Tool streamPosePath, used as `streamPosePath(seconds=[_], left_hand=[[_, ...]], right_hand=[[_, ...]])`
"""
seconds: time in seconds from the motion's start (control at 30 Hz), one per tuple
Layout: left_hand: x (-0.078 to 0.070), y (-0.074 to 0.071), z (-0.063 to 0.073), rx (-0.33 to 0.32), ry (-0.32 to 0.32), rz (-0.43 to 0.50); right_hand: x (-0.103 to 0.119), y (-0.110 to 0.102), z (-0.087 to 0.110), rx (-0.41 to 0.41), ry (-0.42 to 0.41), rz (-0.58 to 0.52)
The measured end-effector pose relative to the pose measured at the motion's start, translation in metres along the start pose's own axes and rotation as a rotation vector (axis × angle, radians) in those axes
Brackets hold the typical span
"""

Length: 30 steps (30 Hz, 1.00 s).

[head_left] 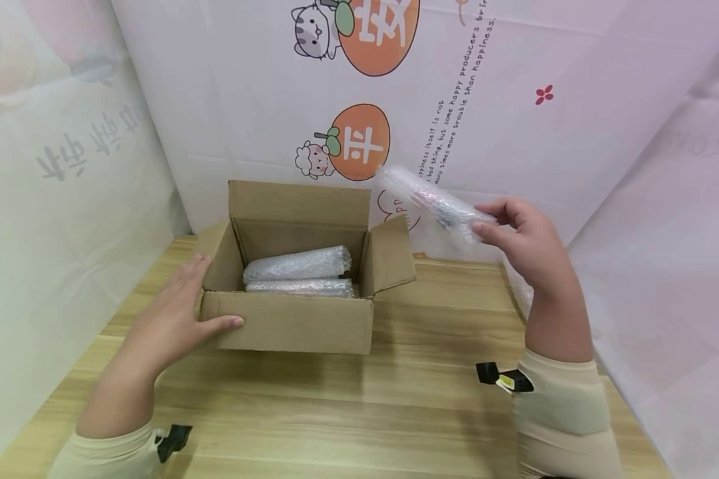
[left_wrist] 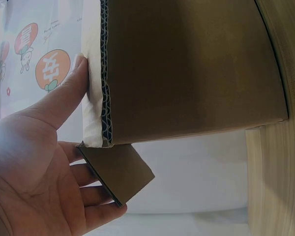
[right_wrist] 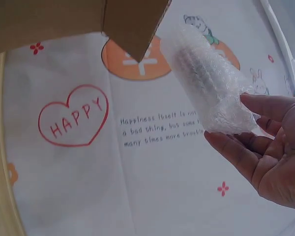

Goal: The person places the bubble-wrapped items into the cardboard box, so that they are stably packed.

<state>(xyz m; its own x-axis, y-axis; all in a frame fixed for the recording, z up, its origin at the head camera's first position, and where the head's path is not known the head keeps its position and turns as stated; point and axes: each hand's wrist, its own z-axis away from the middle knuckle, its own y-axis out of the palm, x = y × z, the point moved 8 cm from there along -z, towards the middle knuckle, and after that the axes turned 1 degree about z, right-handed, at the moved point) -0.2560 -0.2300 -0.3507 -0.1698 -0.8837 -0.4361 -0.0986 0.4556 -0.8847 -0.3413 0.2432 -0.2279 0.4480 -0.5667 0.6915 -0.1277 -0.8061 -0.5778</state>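
Note:
My right hand (head_left: 524, 243) pinches one end of a bubble-wrapped roll (head_left: 434, 199), held up in the air to the right of an open cardboard box (head_left: 293, 322). Something pink and dark shows faintly through the wrap. In the right wrist view, thumb and fingers grip the roll's lower end (right_wrist: 221, 110). The left hand (head_left: 170, 313) rests at the box's front left corner, thumb along the front flap and fingers stretched against the left flap. From the left wrist view, its fingers lie behind the small side flap (left_wrist: 120, 174). Two bubble-wrapped rolls (head_left: 296, 264) lie side by side inside the box.
The box stands on a wood-grain table (head_left: 431, 399) with its flaps folded outward. A printed white sheet (head_left: 245, 100) hangs behind, and white sheets close off both sides. Each sleeve carries a black wrist mount (head_left: 506, 379).

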Motion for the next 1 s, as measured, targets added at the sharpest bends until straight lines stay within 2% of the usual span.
streamPosePath(seconds=[0.17, 0.57, 0.83, 1.0], left_hand=[[0.0, 0.001, 0.0, 0.001, -0.003, -0.003], [-0.002, 0.0, 0.0, -0.007, 0.01, -0.004], [-0.002, -0.001, 0.001, -0.002, 0.007, -0.005], [-0.002, -0.001, 0.002, -0.01, 0.011, -0.008]], right_hand=[[0.02, 0.019, -0.007, 0.049, -0.051, 0.02], [0.047, 0.069, -0.014, 0.181, -0.084, 0.065], [0.072, 0.108, -0.015, 0.272, -0.163, 0.069], [0.08, 0.132, -0.012, 0.352, -0.164, 0.074]])
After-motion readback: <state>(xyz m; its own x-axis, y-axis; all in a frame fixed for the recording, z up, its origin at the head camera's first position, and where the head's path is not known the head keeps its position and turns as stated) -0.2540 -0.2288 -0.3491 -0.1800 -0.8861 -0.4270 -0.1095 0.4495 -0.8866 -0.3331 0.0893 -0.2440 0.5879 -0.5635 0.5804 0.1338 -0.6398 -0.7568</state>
